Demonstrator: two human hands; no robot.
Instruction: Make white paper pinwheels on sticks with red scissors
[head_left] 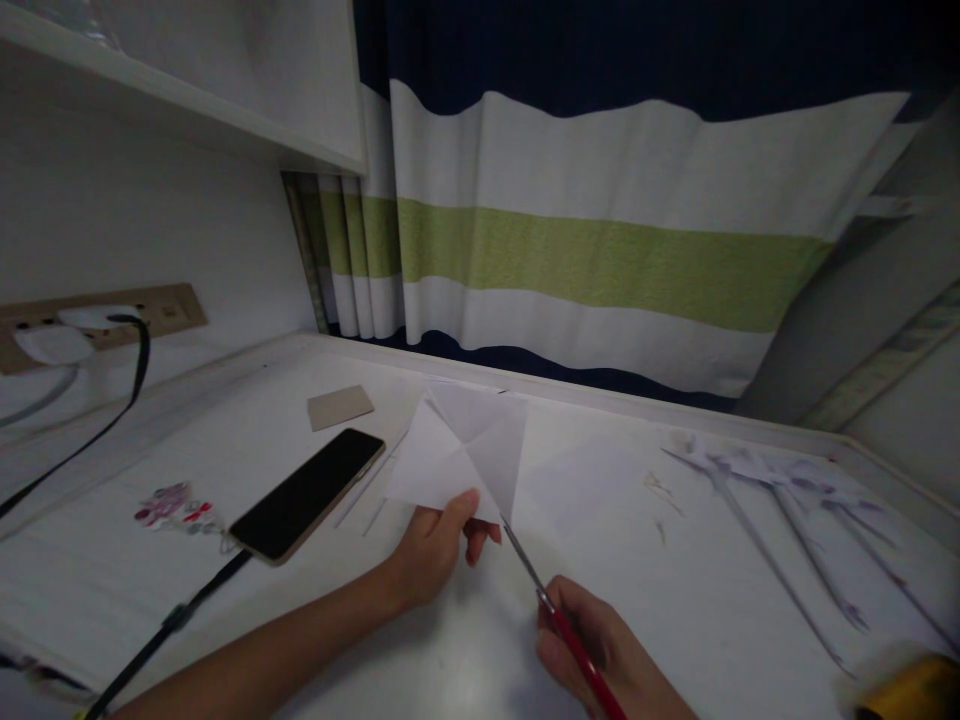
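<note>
A white sheet of paper (431,460) with diagonal creases is raised above the table. Its left part looks brighter than the greyish right part, and a slanting line divides them. My left hand (439,545) pinches the sheet's near edge, thumb on top and fingers underneath. From the right, my right hand (581,635) grips a pair of red-handled scissors (574,640), seen nearly edge-on. The tips of the metal blades meet the paper at its near edge, just right of my left fingers. Whether the blades are apart I cannot tell.
A black phone (307,495) with a dark strap and a small charm lies left, near a grey card (340,407). Thin sticks (371,475) lie beside it. Another pale sheet (589,480) and white paper shapes on sticks (784,480) are right. A curtain (585,250) hangs behind.
</note>
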